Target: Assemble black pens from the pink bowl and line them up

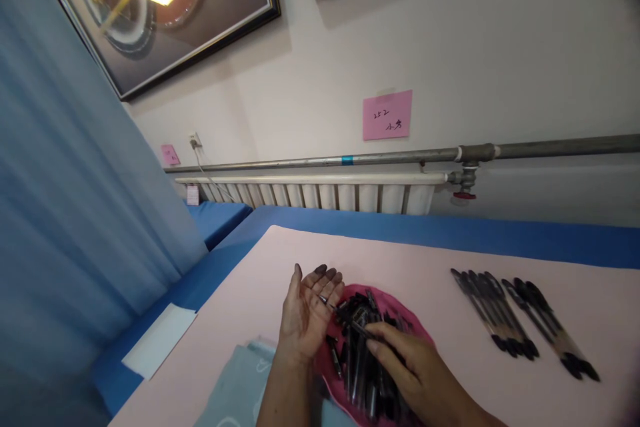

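Note:
My left hand (309,317) is turned palm up beside the pink basin, its fingers stretched out and dark smudges on the fingertips. A small silvery ring or piece (323,299) shows at its fingers; I cannot tell which. My right hand (407,363) pinches a slim black pen (356,327) over the basin, its thin end pointing at the left fingers. The round pink basin (417,327) holds many loose black and clear pen parts (367,380), partly hidden by my right hand.
Two groups of pens, a left row (493,313) and a right row (550,327), lie on the pink sheet (400,257). A white paper (159,340) lies left, near pale green fabric (237,387). A blue curtain (85,180) hangs left; a radiator (320,195) runs along the wall.

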Demonstrator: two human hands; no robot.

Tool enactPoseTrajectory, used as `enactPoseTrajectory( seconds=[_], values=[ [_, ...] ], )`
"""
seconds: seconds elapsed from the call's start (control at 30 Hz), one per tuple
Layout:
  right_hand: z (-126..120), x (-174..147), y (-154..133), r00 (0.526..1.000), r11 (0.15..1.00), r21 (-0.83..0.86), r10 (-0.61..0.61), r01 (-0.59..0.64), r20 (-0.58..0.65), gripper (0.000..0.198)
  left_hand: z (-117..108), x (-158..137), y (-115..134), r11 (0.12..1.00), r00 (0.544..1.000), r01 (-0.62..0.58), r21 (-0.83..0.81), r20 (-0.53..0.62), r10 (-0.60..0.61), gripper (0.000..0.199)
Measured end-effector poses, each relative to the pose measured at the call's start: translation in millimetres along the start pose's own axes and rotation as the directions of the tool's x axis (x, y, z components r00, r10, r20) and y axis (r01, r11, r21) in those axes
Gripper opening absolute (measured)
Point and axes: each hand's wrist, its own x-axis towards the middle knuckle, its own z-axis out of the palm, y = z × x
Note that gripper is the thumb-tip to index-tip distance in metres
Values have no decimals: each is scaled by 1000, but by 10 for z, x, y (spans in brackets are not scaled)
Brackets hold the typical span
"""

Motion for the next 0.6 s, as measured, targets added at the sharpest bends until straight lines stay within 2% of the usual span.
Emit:
enactPoseTrajectory(
  seconds=[0.27,0.47,0.6],
  values=[
    [27,7,40,1000,1000,28,-1,1,-10,18,23,-14,-59,998,999,5,61,37,-7,42],
    [32,27,20,999,997,68,32,-32,-6,19,96,-58,-160,996,993,39,77,106,-47,41],
    [11,39,15,997,986,149,80,-77,-10,19,108,-66,-163,995,999,13,96,31,-16,39]
  ],
)
